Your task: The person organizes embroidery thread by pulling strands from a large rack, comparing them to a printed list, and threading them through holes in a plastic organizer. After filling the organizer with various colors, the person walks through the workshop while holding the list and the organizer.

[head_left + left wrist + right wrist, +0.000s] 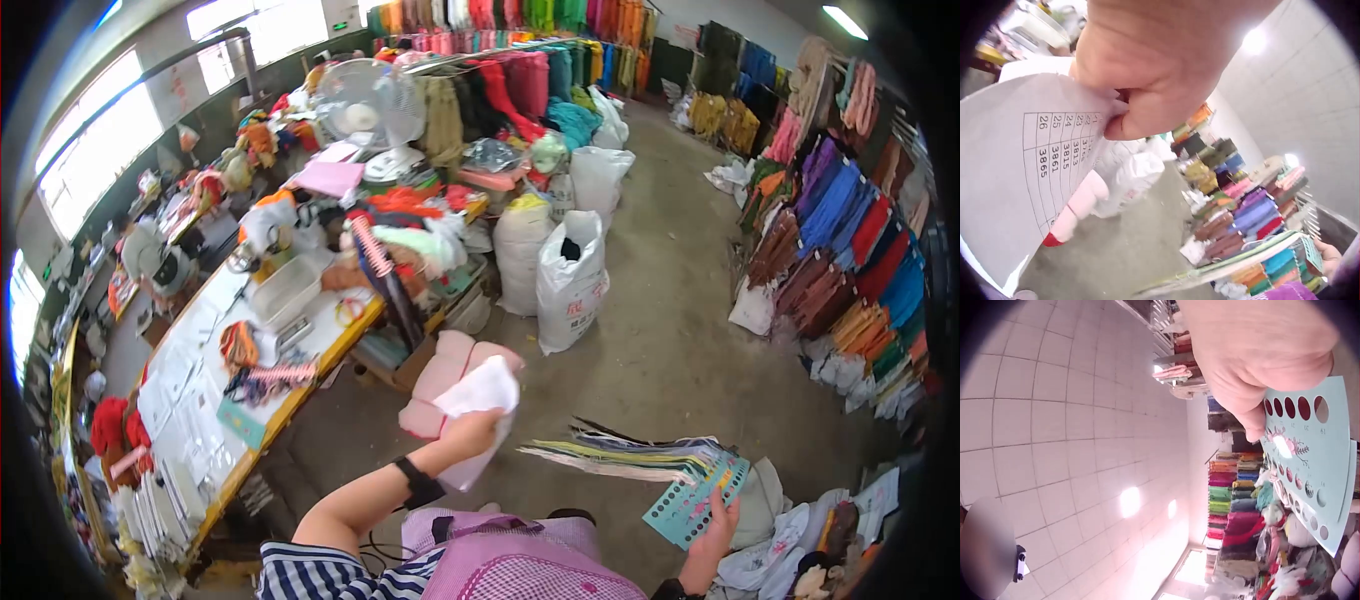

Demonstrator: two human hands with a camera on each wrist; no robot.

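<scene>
My left hand [472, 436] pinches a white paper sheet [487, 388] between thumb and fingers. In the left wrist view the sheet [997, 144] curves downward and bears a printed table of numbers. My right hand [714, 527] grips teal thread cards [675, 508] with rows of round holes. Long thread strands [640, 460] in yellow, green, white and dark shades trail leftward from the cards. Seen from the right wrist, the thumb presses on the front card [1329, 456], which has a printed flower design; the other fingers are mostly hidden.
Pink wrapped bundles [455, 370] lie on the floor beyond the paper. White sacks [573, 285] stand past them. A cluttered worktable [275, 440] runs along the left. Coloured yarn hanks [835, 215] hang on racks to the right, and fabrics [790, 545] are piled at the lower right.
</scene>
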